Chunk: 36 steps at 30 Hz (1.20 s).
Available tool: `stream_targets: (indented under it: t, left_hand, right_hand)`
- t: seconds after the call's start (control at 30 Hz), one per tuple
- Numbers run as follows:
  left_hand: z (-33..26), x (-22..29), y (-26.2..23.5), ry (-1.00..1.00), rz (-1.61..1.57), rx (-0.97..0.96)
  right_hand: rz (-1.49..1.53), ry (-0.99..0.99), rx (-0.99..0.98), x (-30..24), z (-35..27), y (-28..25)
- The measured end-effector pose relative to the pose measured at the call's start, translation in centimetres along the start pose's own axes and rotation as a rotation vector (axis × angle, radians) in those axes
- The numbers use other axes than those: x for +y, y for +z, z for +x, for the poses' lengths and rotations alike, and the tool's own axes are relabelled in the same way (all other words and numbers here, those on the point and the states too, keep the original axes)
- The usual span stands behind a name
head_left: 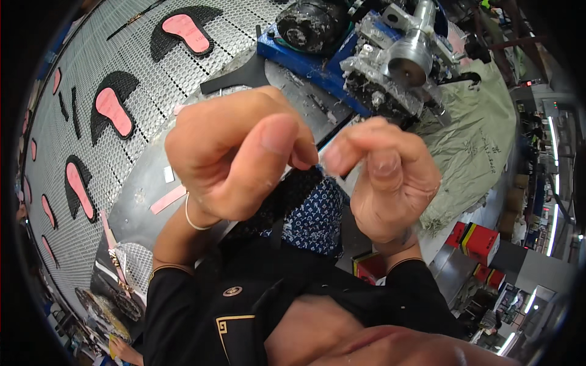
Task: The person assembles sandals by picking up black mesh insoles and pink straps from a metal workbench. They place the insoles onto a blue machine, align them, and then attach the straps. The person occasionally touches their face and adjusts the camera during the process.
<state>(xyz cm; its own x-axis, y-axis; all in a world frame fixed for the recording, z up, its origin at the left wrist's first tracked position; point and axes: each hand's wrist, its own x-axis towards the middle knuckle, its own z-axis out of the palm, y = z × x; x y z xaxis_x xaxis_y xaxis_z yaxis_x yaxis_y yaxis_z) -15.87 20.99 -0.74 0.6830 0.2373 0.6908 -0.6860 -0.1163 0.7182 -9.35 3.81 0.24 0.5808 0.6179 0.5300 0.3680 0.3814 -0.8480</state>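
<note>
My left hand [238, 152] is raised in front of me, closed, with the thumb folded against the curled fingers. Beside it, my right hand [394, 180] is also closed, its fingers bent in toward the thumb. The fingertips of both hands nearly meet, and whatever is pinched in them is too small or hidden to name. Just beyond my left hand, a black curved flat piece [241, 74] lies on the grey metal worktable [137, 198]. Near my left wrist is a pink strip [168, 200] on the same table.
Left, a mesh conveyor belt [143, 79] carries several black shoe pieces with pink insoles [114, 111]. A machine with a metal cylinder [410, 61] and blue base [311, 70] stands beyond my hands. Right are a green cloth sheet [470, 134] and red boxes [479, 243]. Another person's hand [125, 351] shows lower left.
</note>
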Motion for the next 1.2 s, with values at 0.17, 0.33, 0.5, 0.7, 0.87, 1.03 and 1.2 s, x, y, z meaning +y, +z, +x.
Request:
stream_targets:
  t: [0.17,0.33,0.5,0.7,0.87,1.03,1.2]
  left_hand:
    - [0.2,0.7,0.4,-0.024,0.112,-0.009]
    - [0.0,0.5,0.4,-0.152,0.014,-0.025]
    - [-0.3,0.6,0.3,-0.159,0.038,-0.069]
    - [0.0,0.6,-0.5,-0.024,0.195,-0.164]
    - [-0.5,0.9,-0.5,-0.007,0.258,-0.145]
    - [-0.9,0.7,-0.9,0.191,0.388,-0.114]
    - [-1.4,0.6,-1.1,0.354,0.526,-0.066]
  right_hand:
    - [0.221,0.153,0.007,0.2,0.1,0.6]
    - [0.35,0.267,0.037,0.6,0.1,1.1]
    - [0.68,0.403,0.039,0.7,0.7,1.3]
    - [0.839,0.462,0.007,0.9,0.6,1.2]
    - [0.795,0.508,0.007,0.9,0.3,1.6]
    - [0.53,0.506,0.068,0.0,0.1,2.5]
    - [0.272,0.35,0.078,-0.2,-0.4,3.0]
